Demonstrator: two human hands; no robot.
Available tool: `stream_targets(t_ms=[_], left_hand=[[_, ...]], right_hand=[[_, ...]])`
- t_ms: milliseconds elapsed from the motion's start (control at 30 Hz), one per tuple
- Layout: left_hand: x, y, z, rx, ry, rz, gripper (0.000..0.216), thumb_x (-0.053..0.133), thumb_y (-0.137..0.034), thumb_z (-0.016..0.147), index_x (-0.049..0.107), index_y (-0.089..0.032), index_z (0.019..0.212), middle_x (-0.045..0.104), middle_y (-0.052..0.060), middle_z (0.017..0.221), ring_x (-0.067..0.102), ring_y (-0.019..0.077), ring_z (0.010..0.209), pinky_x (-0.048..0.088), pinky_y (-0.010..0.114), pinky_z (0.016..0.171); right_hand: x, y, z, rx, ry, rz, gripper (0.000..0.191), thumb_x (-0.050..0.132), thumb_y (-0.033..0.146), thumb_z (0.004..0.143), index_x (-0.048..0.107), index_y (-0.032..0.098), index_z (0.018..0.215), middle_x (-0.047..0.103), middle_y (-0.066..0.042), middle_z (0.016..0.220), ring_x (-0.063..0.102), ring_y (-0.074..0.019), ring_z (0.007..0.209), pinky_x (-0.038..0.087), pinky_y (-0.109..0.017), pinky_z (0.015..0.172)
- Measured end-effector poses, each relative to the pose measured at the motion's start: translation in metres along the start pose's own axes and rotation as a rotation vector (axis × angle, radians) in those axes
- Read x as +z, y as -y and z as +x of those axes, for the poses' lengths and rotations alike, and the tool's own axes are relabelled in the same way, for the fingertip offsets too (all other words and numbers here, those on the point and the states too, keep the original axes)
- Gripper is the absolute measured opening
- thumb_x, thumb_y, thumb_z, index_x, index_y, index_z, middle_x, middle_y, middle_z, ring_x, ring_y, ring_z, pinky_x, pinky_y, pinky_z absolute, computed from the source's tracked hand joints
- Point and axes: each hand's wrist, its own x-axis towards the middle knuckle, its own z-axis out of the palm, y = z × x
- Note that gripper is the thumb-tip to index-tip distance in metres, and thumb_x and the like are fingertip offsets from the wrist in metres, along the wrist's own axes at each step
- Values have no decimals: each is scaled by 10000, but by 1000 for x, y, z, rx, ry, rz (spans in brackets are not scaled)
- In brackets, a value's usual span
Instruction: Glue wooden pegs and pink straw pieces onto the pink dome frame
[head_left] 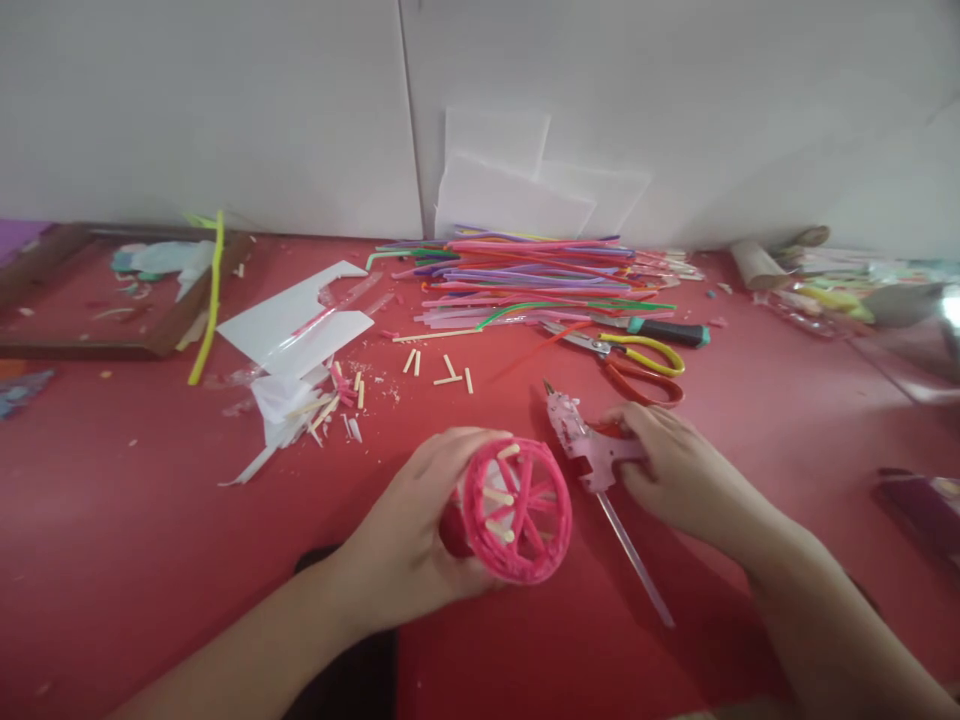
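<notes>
Left hand [420, 512]: curled around the side of a pink drum [521, 508], thumb below and fingers above, probably to steady it while leaving its spoked end clear.
Pink drum: lower centre of the frame, spoked end tipped toward me, so I can see into the gaps; pale stick ends show among the spokes.
Right hand [664, 470]: right of centre, closed on the handle of a pink glue gun [592, 450], fingers near its red trigger.
Glue gun: just beside the drum but apart from it, nozzle pointing up the frame, I'd say to keep the tip off my other hand.
Glue stick [637, 563]: trailing from the gun's back end toward the lower right.
Cut sticks [448, 380]: loose on the red table [112, 530] above my left hand, seemingly within easy reach.
Scissors [601, 347]: beyond the gun, near a dark-handled tool [671, 332].
Pipe cleaners [525, 275]: piled lengthwise at upper centre, perhaps for easy picking.
Paper scraps [322, 340]: left of centre.
</notes>
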Motion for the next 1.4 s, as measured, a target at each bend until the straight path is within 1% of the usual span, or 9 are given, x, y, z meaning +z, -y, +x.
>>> stream_targets(t_ms=[133,267,467,567,667,767,1067,1267,1400], left_hand=[[-2,-1,3,23,138,76,717,841,-461,724,514,-275,1333,651,116,1303,638,330,1174,528,479,1007],[-2,-1,3,38,120,59,715,824,-436,752,483,-277,1360,627,118,1346,615,328,1225,512,485,1044],[-3,0,1,82,103,-28,708,813,-390,778,451,-268,1374,602,128,1342,606,314,1231,527,462,1040],[-3,1,2,93,102,-33,695,807,-378,783,457,-275,1375,599,128,1349,607,321,1226,530,470,1033],[-3,1,3,92,71,-37,665,814,-390,777,483,-271,1341,608,127,1332,604,323,1223,522,479,1037],[-2,1,4,68,30,-54,681,832,-398,759,488,-264,1331,618,122,1307,616,312,1200,523,474,1029],[-1,-1,3,53,-24,-77,705,857,-398,724,503,-274,1321,623,118,1300,625,316,1188,529,481,1022],[2,1,-3,-113,-90,-211,793,899,-360,682,473,-294,1348,641,109,1321,663,309,1175,585,459,967],[3,1,-4,-157,-137,-239,806,914,-347,663,480,-287,1340,656,109,1298,679,313,1153,611,448,929]], right_hand=[[-8,-4,1,-46,-32,10,463,444,43,726,579,188,1145,684,-105,1125,615,-295,1104,499,-478,940],[-26,19,20,-126,-163,11,272,491,109,833,618,197,1057,697,-95,1057,627,-286,1024,490,-446,892],[-19,62,95,-272,87,-87,199,495,194,967,686,143,989,721,-115,993,626,-278,979,443,-412,887],[-4,73,133,-382,183,-103,291,703,301,892,692,130,1127,705,-146,1166,604,-307,1123,426,-406,950],[6,77,155,-408,215,-100,469,834,451,764,723,118,1075,715,-168,1124,620,-336,1089,439,-415,909],[11,76,163,-418,233,-82,478,865,484,713,742,132,1012,731,-151,1080,638,-328,1043,443,-397,862],[4,65,166,-473,219,66,287,830,348,762,705,159,938,748,-72,989,662,-229,958,466,-327,853],[-21,52,127,-235,-201,549,144,608,160,887,669,171,1017,747,-28,929,710,-150,822,554,-296,791],[-21,55,85,-126,-230,785,151,643,220,900,675,196,1045,747,-14,886,746,-150,759,613,-300,732]])
